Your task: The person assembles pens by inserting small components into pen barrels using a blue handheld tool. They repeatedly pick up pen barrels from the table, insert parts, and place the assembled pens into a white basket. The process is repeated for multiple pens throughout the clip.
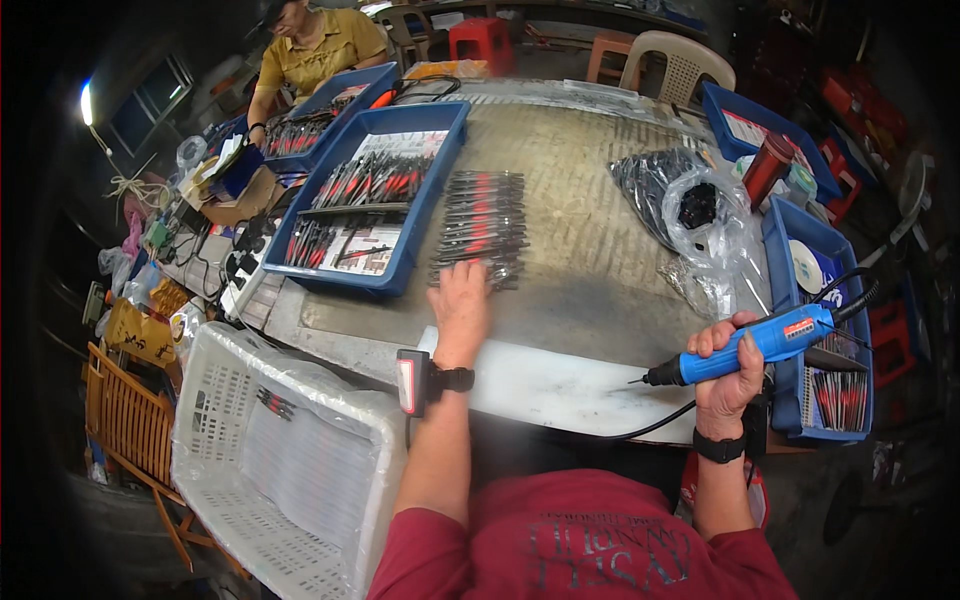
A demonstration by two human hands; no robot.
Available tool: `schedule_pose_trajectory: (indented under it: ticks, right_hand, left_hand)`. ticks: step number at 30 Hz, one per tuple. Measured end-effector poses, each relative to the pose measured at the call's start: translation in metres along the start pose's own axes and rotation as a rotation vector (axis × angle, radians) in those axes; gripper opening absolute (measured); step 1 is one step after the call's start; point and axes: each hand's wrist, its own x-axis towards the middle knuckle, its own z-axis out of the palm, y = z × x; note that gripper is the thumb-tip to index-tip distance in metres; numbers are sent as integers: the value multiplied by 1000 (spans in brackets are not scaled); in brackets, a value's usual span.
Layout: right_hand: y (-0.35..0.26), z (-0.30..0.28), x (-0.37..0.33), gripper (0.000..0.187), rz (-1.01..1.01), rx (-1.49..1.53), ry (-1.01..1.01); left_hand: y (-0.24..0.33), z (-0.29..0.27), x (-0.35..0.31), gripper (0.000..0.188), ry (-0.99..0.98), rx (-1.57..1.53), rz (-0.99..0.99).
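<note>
My right hand (pixel 730 372) is wrapped round a blue electric screwdriver (pixel 750 345), its thin bit pointing left above a white board (pixel 560 385). My left hand (pixel 461 312) reaches over the near end of a long row of slim black-and-red pen-like pieces (pixel 482 215) on the table. Its fingers are close together and bent down onto the nearest pieces; what lies under the fingertips is hidden. Left of the row stands a blue tray (pixel 385 283) with more such pieces in its two compartments.
A white plastic-lined crate (pixel 385 425) at lower left holds a few pieces. Black and clear plastic bags (pixel 690 205) lie to the right, beside a blue bin (pixel 790 415). The screwdriver's cable (pixel 640 430) loops along the near edge. A person in yellow (pixel 330 45) works at far left.
</note>
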Motion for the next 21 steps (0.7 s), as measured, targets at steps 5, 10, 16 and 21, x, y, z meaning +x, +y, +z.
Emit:
schedule_pose_trajectory:
  ticks: [5, 10, 16, 21]
  right_hand:
    - [-1, -2, -1, 35, 7, 3, 32]
    - [3, 0, 0, 35, -2, 41, -5]
    - [3, 5, -1, 36, 9, -8, -94]
    - [2, 11, -5, 39, 40, -29, -134]
  left_hand:
    - [17, -19, -7, 25, 71, -156, 46]
    - [59, -41, -44, 25, -132, -716, -90]
    - [86, -71, -102, 19, -682, -1293, -570]
    - [84, -70, -128, 13, -908, -1179, -748]
